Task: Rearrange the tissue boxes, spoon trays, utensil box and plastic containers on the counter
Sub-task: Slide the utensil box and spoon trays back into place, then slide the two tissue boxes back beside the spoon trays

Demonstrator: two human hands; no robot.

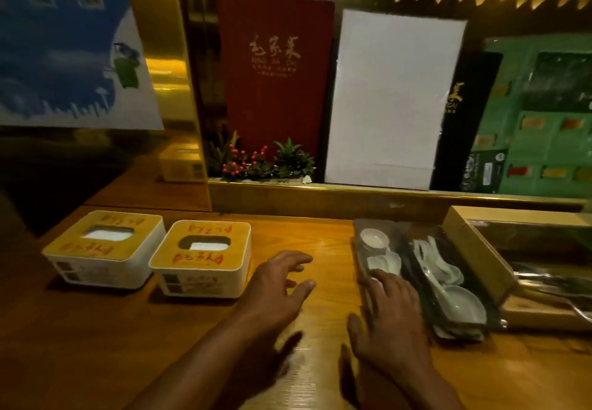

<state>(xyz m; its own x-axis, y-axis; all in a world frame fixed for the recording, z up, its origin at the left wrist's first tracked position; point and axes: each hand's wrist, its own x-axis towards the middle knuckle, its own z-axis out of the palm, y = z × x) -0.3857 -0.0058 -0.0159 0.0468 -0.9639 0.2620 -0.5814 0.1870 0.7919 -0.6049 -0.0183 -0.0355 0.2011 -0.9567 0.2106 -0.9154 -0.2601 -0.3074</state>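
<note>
Right hand [389,320] lies spread on the near end of the left spoon tray [378,259], fingers flat, nothing gripped; left hand [278,284] hovers empty, fingers splayed, beside the nearer tissue box [201,259]. Slide the tray level so its spoons stay put. Second tray [448,281] and utensil box [519,265] crowd the counter's [320,243] right edge. Red menu [275,73] behind reads "MAO JIA CAI".

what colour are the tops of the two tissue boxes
Yellow-tan with red writing, on white bodies: the left tissue box and right one, head view.
</note>
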